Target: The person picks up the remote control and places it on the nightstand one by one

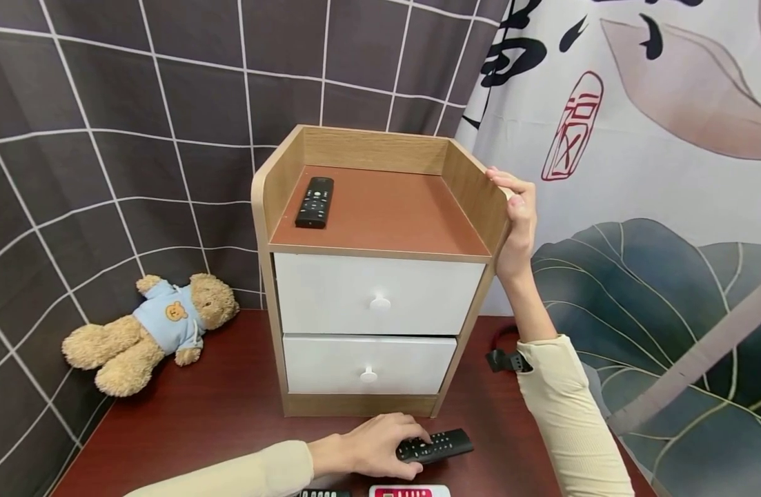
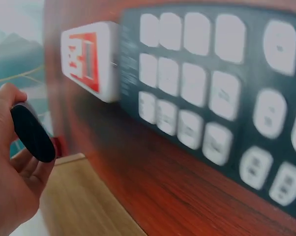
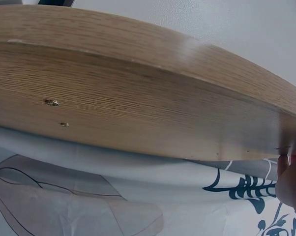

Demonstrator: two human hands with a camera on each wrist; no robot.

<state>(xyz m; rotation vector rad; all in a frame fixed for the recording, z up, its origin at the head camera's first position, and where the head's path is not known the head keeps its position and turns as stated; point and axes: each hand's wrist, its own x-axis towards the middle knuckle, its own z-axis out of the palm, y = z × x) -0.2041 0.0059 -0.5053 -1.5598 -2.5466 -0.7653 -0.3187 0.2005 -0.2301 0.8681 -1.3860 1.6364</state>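
Left hand (image 1: 380, 447) grips black remote (image 1: 445, 445) by one end, in front of cabinet (image 1: 330, 297), low over tabletop (image 1: 231, 414) (contact unclear). Right hand (image 1: 518, 228), well apart, holds cabinet's side. Remote probably light, stiff, slightly slick; best pinched by long edges.

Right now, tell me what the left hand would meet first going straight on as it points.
Past the black remote it holds, the left hand would probably meet the right sleeve first; how high that sleeve sits above the tabletop is unclear, so it might pass underneath.
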